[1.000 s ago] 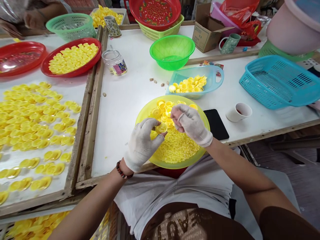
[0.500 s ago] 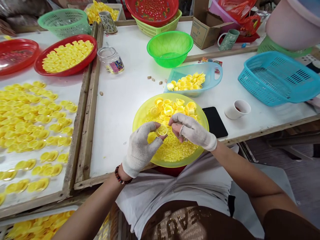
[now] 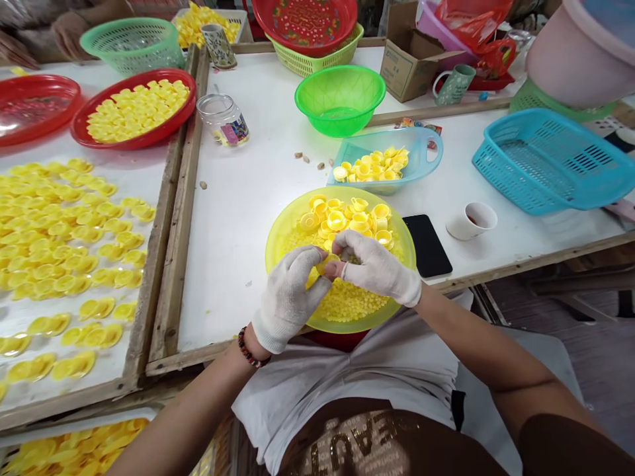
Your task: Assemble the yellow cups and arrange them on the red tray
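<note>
Your right hand (image 3: 377,268) has come in toward nine o'clock to touch the small yellow piece (image 3: 323,262) your left hand (image 3: 288,291) pinches over the yellow bowl (image 3: 274,231), near cups (image 3: 359,222) at twelve, though I can't tell if it grips too.

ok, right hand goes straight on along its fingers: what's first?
The small yellow piece pinched in the left hand, then likely that hand's fingers. The right hand looks nearly on it; actual contact is unclear.
</note>
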The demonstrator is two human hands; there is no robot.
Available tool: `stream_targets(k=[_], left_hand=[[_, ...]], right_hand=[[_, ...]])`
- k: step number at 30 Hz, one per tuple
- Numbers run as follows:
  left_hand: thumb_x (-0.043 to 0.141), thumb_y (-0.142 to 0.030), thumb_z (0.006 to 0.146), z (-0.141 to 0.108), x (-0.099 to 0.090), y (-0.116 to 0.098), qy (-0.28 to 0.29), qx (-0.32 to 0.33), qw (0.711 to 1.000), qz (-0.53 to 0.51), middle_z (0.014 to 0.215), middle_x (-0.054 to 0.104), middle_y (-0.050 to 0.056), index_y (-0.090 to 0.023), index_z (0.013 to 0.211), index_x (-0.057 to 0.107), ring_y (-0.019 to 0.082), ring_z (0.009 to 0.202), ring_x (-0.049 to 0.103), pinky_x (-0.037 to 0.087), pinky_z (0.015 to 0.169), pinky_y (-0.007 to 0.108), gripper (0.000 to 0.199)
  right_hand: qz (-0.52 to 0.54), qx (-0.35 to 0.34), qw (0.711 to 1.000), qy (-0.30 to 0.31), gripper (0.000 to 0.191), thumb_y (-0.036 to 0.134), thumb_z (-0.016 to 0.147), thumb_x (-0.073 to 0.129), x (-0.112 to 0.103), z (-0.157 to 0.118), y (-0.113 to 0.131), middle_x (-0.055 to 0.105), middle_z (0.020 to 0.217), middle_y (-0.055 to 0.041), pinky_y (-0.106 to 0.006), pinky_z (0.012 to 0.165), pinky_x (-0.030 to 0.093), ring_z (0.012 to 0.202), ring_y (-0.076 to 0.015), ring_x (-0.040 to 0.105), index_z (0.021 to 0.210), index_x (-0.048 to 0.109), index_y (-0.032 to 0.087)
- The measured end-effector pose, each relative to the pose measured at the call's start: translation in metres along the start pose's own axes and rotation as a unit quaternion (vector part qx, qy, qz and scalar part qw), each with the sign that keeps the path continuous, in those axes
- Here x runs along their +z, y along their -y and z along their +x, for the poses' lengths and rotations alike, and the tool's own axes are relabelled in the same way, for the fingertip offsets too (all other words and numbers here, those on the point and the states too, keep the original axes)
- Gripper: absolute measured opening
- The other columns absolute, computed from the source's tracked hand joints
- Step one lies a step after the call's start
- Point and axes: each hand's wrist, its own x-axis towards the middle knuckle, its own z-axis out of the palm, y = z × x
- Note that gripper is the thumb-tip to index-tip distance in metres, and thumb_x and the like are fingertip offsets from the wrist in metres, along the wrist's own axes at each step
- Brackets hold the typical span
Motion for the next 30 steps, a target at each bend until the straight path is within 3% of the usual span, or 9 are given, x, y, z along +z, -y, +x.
stream_targets(k=[4, 7, 11, 14, 17, 20, 23, 26, 30], left_hand=[[0.067, -0.027, 0.092, -0.001, 0.0, 0.003, 0.008, -0.01, 1.0, 0.012, 0.112, 0.075, 0.008, -0.021, 0.111, 0.062, 0.023, 0.104, 0.074, 0.061, 0.092, 0.036, 0.02], [0.07, -0.03, 0.091, -0.002, -0.001, 0.006, 0.004, -0.051, 0.999, -0.014, 0.111, 0.076, 0.007, -0.021, 0.112, 0.063, 0.022, 0.1, 0.074, 0.062, 0.09, 0.036, 0.024], [0.07, -0.032, 0.092, -0.005, -0.01, 0.006, -0.008, -0.099, 0.992, -0.074, 0.112, 0.075, 0.007, -0.02, 0.124, 0.062, 0.019, 0.096, 0.073, 0.062, 0.089, 0.034, 0.036], [0.068, -0.031, 0.092, -0.01, -0.029, 0.011, -0.024, -0.107, 0.991, -0.077, 0.11, 0.075, 0.007, -0.019, 0.118, 0.065, 0.018, 0.095, 0.072, 0.06, 0.09, 0.033, 0.028], [0.068, -0.03, 0.089, -0.021, -0.064, 0.039, -0.055, -0.151, 0.986, -0.038, 0.105, 0.074, 0.007, -0.017, 0.114, 0.066, 0.018, 0.095, 0.07, 0.058, 0.091, 0.034, 0.028], [0.068, -0.032, 0.086, -0.044, -0.117, 0.086, -0.112, -0.247, 0.961, 0.043, 0.105, 0.072, 0.008, -0.016, 0.109, 0.067, 0.019, 0.093, 0.068, 0.057, 0.089, 0.035, 0.029], [0.067, -0.035, 0.082, -0.075, -0.178, 0.142, -0.169, -0.361, 0.908, 0.127, 0.096, 0.069, 0.007, -0.015, 0.112, 0.067, 0.017, 0.082, 0.063, 0.055, 0.081, 0.033, 0.036], [0.064, -0.031, 0.082, -0.107, -0.234, 0.196, -0.189, -0.439, 0.845, 0.238, 0.091, 0.065, 0.004, -0.016, 0.115, 0.066, 0.018, 0.083, 0.057, 0.051, 0.087, 0.035, 0.037], [0.068, -0.025, 0.074, -0.138, -0.278, 0.247, -0.166, -0.514, 0.793, 0.281, 0.076, 0.057, 0.002, -0.017, 0.096, 0.067, 0.021, 0.082, 0.052, 0.046, 0.09, 0.041, 0.024]], right_hand=[[0.077, 0.044, 0.994, 0.066, 0.014, 0.034, 0.097, 0.058, -0.002, 0.001, -0.001, 0.058, 0.073, 0.0042, -0.022, 0.047, 0.043, 0.053, -0.0096, 0.056, 0.102, 0.055, 0.022], [0.079, 0.04, 0.994, 0.067, 0.012, 0.028, 0.099, 0.049, -0.013, -0.003, -0.005, 0.06, 0.074, 0.0037, -0.024, 0.052, 0.047, 0.055, -0.0109, 0.059, 0.107, 0.056, 0.022], [-0.124, -0.049, 0.989, 0.058, 0.011, 0.027, 0.098, 0.054, -0.02, -0.013, -0.007, 0.066, 0.083, -0.0016, -0.033, 0.069, 0.054, 0.072, -0.0166, 0.063, 0.101, 0.064, 0.022], [-0.328, -0.141, 0.932, 0.07, 0.014, 0.029, 0.097, 0.059, -0.016, -0.023, -0.01, 0.071, 0.104, -0.0089, -0.043, 0.086, 0.054, 0.096, -0.026, 0.067, 0.101, 0.07, 0.023], [-0.422, -0.213, 0.88, 0.056, 0.02, 0.032, 0.098, 0.058, -0.014, -0.027, -0.02, 0.068, 0.123, -0.013, -0.049, 0.093, 0.055, 0.109, -0.031, 0.067, 0.11, 0.072, 0.024], [-0.443, -0.251, 0.86, 0.035, 0.025, 0.034, 0.098, 0.057, -0.014, -0.025, -0.029, 0.069, 0.124, -0.0133, -0.051, 0.094, 0.056, 0.11, -0.0325, 0.069, 0.118, 0.069, 0.024], [-0.457, -0.26, 0.85, 0.04, 0.028, 0.036, 0.099, 0.055, -0.013, -0.023, -0.032, 0.07, 0.123, -0.0124, -0.05, 0.095, 0.057, 0.111, -0.0324, 0.069, 0.122, 0.066, 0.023], [-0.466, -0.257, 0.845, 0.049, 0.028, 0.035, 0.1, 0.053, -0.01, -0.022, -0.032, 0.07, 0.122, -0.0115, -0.048, 0.097, 0.057, 0.112, -0.0313, 0.069, 0.122, 0.065, 0.023], [-0.482, -0.254, 0.837, 0.049, 0.03, 0.034, 0.101, 0.051, -0.006, -0.024, -0.035, 0.071, 0.12, -0.0116, -0.049, 0.1, 0.055, 0.113, -0.0313, 0.068, 0.124, 0.064, 0.021]])
